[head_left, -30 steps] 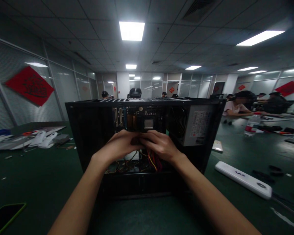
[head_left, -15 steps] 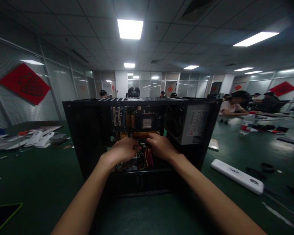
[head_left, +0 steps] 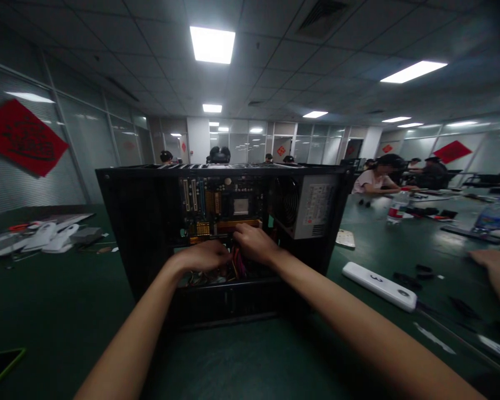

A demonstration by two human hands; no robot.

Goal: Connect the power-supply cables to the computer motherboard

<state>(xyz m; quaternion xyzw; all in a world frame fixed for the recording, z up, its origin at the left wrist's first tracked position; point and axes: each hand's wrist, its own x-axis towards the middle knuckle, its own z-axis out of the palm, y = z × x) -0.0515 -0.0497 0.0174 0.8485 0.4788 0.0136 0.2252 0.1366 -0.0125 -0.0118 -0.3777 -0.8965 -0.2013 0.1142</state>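
An open black computer case [head_left: 129,233] stands on the table with its inside facing me. My right hand [head_left: 256,243] is closed around the upper end of a bundle of coloured power cables [head_left: 238,264], just below the orange memory slots [head_left: 245,224]. My left hand [head_left: 202,256] reaches in from the left, its bent fingers close to the same cables; the fingertips are dark, and what they grip is hidden. Behind the hands is the motherboard [head_left: 250,191]. The power supply [head_left: 315,205] sits at the upper right of the case.
On the green table [head_left: 66,311], a white power strip [head_left: 379,286] lies to the right, near a pale phone-like slab [head_left: 345,239] and a bottle [head_left: 395,208]. Papers and white parts [head_left: 52,236] lie left. Another person's hand [head_left: 494,269] rests at the right edge.
The view has turned slightly right, so the case sits further left. My left hand has dropped lower, nearer the cables. Another person's hand has come into view at right.
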